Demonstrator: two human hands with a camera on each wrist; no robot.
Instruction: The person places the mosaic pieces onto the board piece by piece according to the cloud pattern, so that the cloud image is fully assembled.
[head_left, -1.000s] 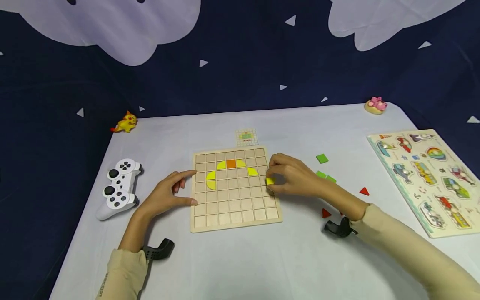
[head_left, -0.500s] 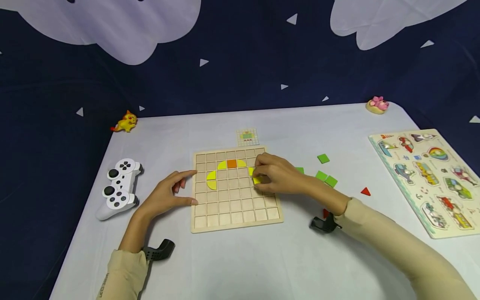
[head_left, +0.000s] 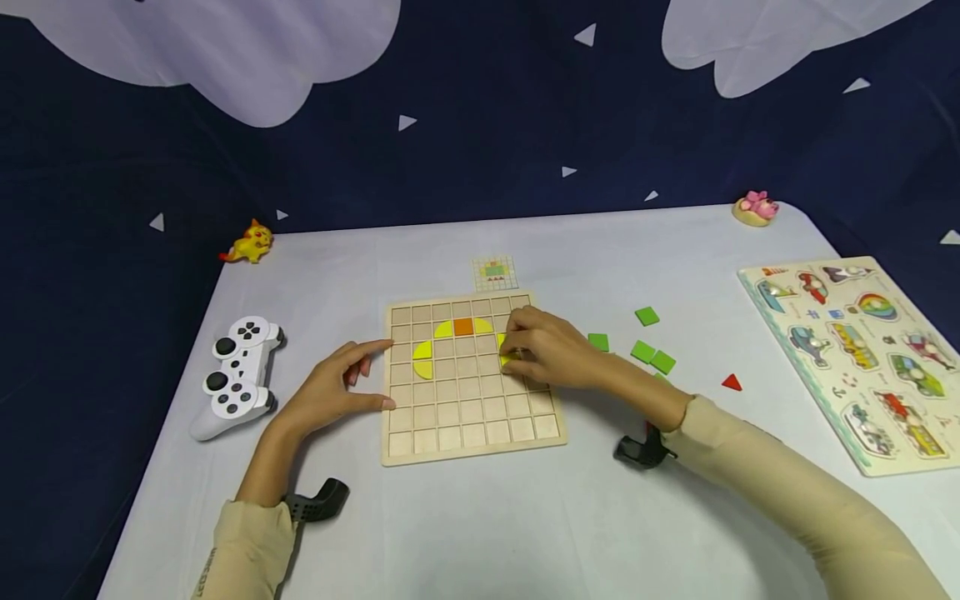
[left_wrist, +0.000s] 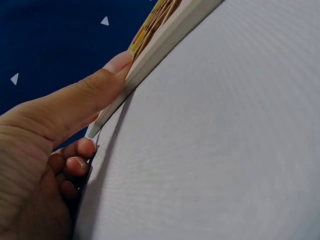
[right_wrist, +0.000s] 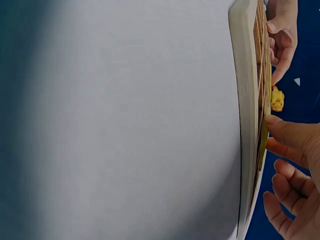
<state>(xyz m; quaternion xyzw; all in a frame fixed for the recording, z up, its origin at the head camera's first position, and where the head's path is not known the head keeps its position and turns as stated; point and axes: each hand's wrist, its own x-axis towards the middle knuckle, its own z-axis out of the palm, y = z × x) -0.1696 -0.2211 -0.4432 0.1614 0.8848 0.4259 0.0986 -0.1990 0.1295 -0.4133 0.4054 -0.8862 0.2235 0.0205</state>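
A wooden grid board (head_left: 448,414) lies on the white-covered table. My left hand (head_left: 326,387) touches its left edge with thumb and forefinger spread apart; the left wrist view shows the thumb (left_wrist: 100,82) against the frame. Over the board's right part, my right hand (head_left: 551,348) pinches a yellow curved tile (head_left: 506,360) down at the grid, mostly hidden by the fingers. Just above that tile, another yellow piece (head_left: 502,340) peeks out. An orange square (head_left: 463,327) sits between yellow quarter-rounds (head_left: 444,329) in an upper row, and a yellow half-round pair (head_left: 423,360) lies left.
A small pattern card (head_left: 495,273) lies behind the board. Several green squares (head_left: 647,316) and a red triangle (head_left: 732,382) lie to the right, before a picture puzzle board (head_left: 832,392). A white game controller (head_left: 243,367) lies left; yellow (head_left: 251,243) and pink (head_left: 755,208) figurines stand at back.
My right hand has moved left from the board's right edge onto the grid, bringing the yellow tile below the other yellow piece. The left hand has stayed at the left edge.
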